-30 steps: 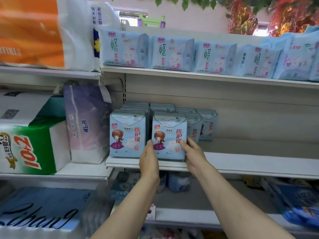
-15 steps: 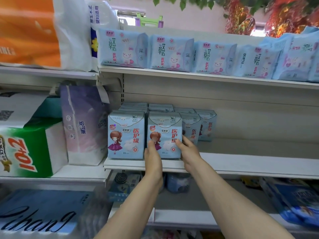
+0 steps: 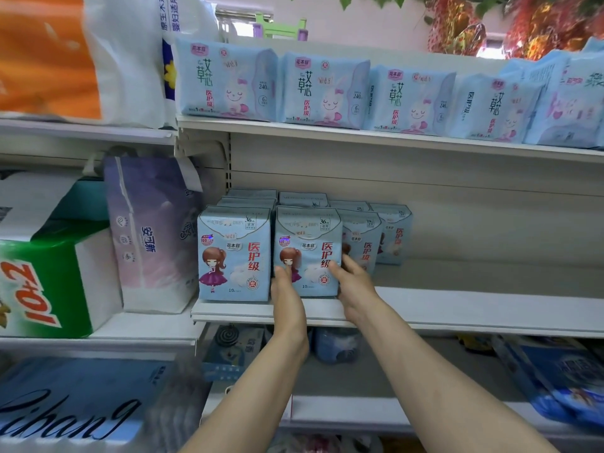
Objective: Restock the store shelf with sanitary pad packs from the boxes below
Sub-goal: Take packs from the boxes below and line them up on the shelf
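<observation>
Your left hand [image 3: 287, 291] and right hand [image 3: 354, 286] press straight fingers against the light-blue sanitary pad pack [image 3: 307, 253] with its cartoon girl, standing upright at the front of the middle shelf [image 3: 457, 308], its lower corners covered, now pushed closer to the neighbouring pack [image 3: 234, 255] than before.

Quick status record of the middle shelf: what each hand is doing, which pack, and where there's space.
left hand: straight fingers pressing the front of the second front pack
right hand: fingers on that pack's right edge
neighbour: first front pack stands upright directly to its left
free space: middle shelf bare right of the packs
</observation>
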Demonstrator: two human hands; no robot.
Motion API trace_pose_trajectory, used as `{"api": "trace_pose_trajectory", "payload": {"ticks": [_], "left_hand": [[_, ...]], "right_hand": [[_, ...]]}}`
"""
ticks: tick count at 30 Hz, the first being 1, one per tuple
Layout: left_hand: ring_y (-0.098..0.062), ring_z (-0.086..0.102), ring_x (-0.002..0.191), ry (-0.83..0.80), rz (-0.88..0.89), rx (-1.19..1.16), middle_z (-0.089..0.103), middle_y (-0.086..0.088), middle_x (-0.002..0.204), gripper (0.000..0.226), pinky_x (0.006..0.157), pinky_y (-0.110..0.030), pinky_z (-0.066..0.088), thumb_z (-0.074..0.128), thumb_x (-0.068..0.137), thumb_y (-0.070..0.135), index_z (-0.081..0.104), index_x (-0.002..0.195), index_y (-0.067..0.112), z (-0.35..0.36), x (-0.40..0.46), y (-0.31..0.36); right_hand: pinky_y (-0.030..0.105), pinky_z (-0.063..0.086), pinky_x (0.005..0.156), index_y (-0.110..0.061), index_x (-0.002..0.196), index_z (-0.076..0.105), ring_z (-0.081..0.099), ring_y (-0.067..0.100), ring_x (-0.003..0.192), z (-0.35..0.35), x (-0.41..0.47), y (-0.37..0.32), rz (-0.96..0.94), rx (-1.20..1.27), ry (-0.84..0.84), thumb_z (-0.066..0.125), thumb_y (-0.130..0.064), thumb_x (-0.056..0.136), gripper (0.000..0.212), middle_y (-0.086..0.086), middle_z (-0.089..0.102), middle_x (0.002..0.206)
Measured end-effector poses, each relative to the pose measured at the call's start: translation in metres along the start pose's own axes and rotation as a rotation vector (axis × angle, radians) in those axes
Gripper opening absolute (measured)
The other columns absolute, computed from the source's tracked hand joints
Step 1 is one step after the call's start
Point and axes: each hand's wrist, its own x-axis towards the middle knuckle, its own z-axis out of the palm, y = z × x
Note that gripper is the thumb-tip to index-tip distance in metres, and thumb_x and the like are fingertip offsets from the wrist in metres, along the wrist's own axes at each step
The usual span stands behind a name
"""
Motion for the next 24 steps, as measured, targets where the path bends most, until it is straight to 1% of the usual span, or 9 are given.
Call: {"api": "trace_pose_trajectory", "payload": {"ticks": [2,5,9,11,12,15,16,19,24], "left_hand": [[-0.009,0.055,0.122,0.028,0.014,-0.019,0.055,0.008,0.142,0.06,0.103,-0.032,0.041,0.032,0.099,0.066,0.042,0.149,0.034,0.003,0.006,-0.004],[-0.012,0.058,0.122,0.001,0.016,-0.043,0.057,0.005,0.141,0.063,0.108,-0.038,0.044,0.032,0.098,0.067,0.04,0.15,0.033,0.007,0.011,-0.003],[-0.011,0.061,0.116,0.013,-0.026,-0.061,0.061,0.005,0.134,0.058,0.087,-0.029,0.05,0.034,0.1,0.063,0.043,0.148,0.033,0.012,0.012,0.004],[-0.011,0.062,0.113,0.018,-0.033,-0.06,0.062,0.004,0.132,0.057,0.087,-0.029,0.05,0.033,0.1,0.063,0.046,0.146,0.031,0.012,0.012,0.008],[-0.011,0.063,0.11,0.005,-0.033,-0.058,0.065,0.004,0.127,0.056,0.087,-0.029,0.051,0.032,0.101,0.063,0.05,0.142,0.03,0.012,0.013,0.01],[-0.005,0.064,0.089,-0.003,-0.05,-0.028,0.067,0.01,0.101,0.045,0.068,-0.022,0.051,0.028,0.104,0.058,0.059,0.121,0.03,0.013,0.015,0.017],[-0.006,0.063,0.091,-0.005,-0.059,-0.029,0.066,0.01,0.103,0.044,0.07,-0.023,0.052,0.028,0.104,0.058,0.057,0.124,0.032,0.013,0.015,0.02],[-0.015,0.059,0.113,-0.019,-0.063,-0.058,0.059,0.001,0.137,0.061,0.099,-0.035,0.048,0.027,0.102,0.063,0.044,0.149,0.027,0.012,0.019,0.023],[-0.01,0.051,0.112,-0.041,-0.06,-0.063,0.049,0.005,0.143,0.066,0.096,-0.029,0.041,0.023,0.101,0.064,0.037,0.153,0.026,0.009,0.021,0.019]], "right_hand": [[0.04,0.061,0.08,-0.025,0.104,0.07,0.073,0.022,0.096,0.0,0.004,0.0,0.008,-0.016,0.0,0.057,-0.013,0.101,0.018,0.003,0.075,0.108],[0.042,0.061,0.079,-0.02,0.101,0.069,0.073,0.022,0.092,0.0,0.01,-0.001,0.02,-0.032,0.005,0.058,-0.013,0.101,0.013,0.007,0.075,0.107],[0.048,0.059,0.088,-0.021,0.099,0.067,0.072,0.023,0.094,0.0,0.019,-0.001,0.037,-0.032,0.047,0.059,-0.013,0.1,0.01,0.004,0.074,0.104],[0.05,0.058,0.091,-0.021,0.103,0.065,0.071,0.024,0.096,0.001,0.023,0.0,0.038,-0.031,0.076,0.06,-0.013,0.1,0.01,0.003,0.073,0.102],[0.05,0.057,0.091,-0.021,0.104,0.064,0.071,0.024,0.095,0.002,0.024,0.0,0.037,-0.03,0.089,0.06,-0.013,0.099,0.01,0.003,0.073,0.101],[0.051,0.057,0.09,-0.019,0.104,0.061,0.07,0.026,0.091,0.005,0.028,0.0,0.032,-0.033,0.115,0.062,-0.011,0.098,0.01,0.005,0.071,0.097],[0.051,0.058,0.09,-0.018,0.105,0.061,0.07,0.027,0.092,0.005,0.03,0.001,0.03,-0.034,0.119,0.063,-0.011,0.097,0.01,0.006,0.071,0.099],[0.049,0.059,0.089,-0.017,0.114,0.063,0.071,0.029,0.096,0.008,0.034,0.002,0.021,-0.039,0.129,0.065,-0.013,0.096,0.018,0.01,0.072,0.107],[0.049,0.058,0.09,-0.019,0.126,0.063,0.071,0.027,0.098,0.011,0.039,0.007,0.002,-0.033,0.143,0.064,-0.014,0.097,0.029,0.009,0.072,0.114]]}}
